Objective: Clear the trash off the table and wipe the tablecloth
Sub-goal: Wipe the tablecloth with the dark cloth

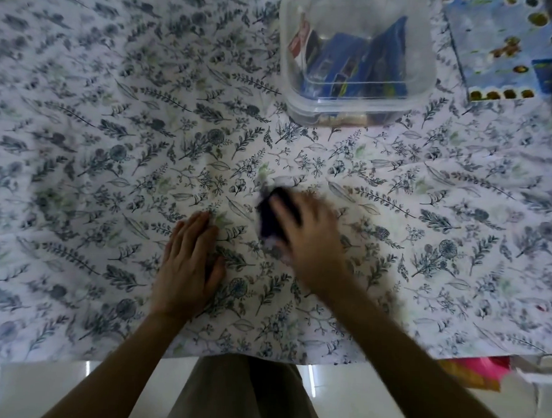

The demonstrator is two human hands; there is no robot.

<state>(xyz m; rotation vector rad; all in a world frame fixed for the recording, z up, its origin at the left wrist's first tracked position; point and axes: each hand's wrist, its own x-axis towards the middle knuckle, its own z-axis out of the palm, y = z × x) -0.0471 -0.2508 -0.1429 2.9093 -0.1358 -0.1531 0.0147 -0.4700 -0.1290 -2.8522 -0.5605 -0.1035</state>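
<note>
A white tablecloth (112, 136) printed with blue leaves and flowers covers the table. My left hand (188, 265) lies flat on it near the front edge, fingers straight and pressed to the fabric. Just to its right, my right hand (311, 236) holds a dark cloth (269, 215) against the tablecloth; the hand and cloth are blurred by motion. A clear plastic bin (353, 107) at the back, right of centre, holds blue and red wrappers (362, 66).
A blue printed sheet (500, 51) lies at the back right corner. Something pink and orange (474, 369) shows below the table's front right edge. Pale tiled floor (67, 386) runs under the front edge, where my legs stand.
</note>
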